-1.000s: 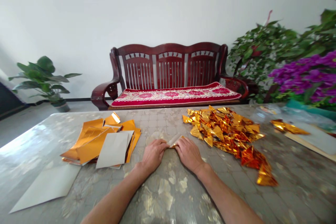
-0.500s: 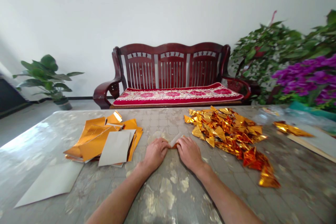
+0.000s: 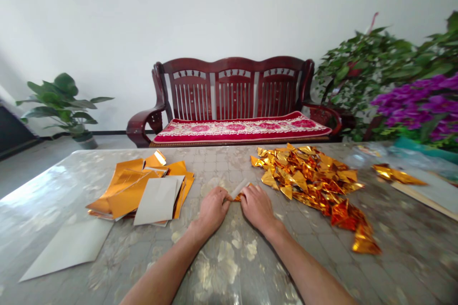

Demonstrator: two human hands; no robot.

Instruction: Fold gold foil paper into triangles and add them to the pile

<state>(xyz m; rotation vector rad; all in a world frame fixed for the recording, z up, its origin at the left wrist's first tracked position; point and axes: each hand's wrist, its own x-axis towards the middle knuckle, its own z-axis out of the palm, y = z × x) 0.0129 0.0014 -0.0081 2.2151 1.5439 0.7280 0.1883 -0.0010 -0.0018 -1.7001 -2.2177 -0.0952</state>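
Note:
Between my two hands a small piece of gold-and-white paper (image 3: 240, 190) rests low over the table (image 3: 222, 267), partly hidden by my fingers. My left hand (image 3: 214, 207) pinches its left end. The right end is gripped by the curled fingers of my right hand (image 3: 258, 205). Left of my hands lies a stack of gold foil sheets (image 3: 132, 190), with a pale sheet (image 3: 159, 200) face up on top. A heap of folded gold foil pieces (image 3: 307, 176) spreads out to the right.
A single pale sheet (image 3: 69, 248) lies at the front left. On the right are a board (image 3: 429, 198), clear plastic (image 3: 379, 155) and purple flowers (image 3: 422, 105). A wooden bench (image 3: 234, 88) stands beyond the table, and a potted plant (image 3: 67, 105) at the left.
Both hands have stayed almost in place around the paper. The fingers of my left hand have shifted slightly, and the white part of the paper shows a little more.

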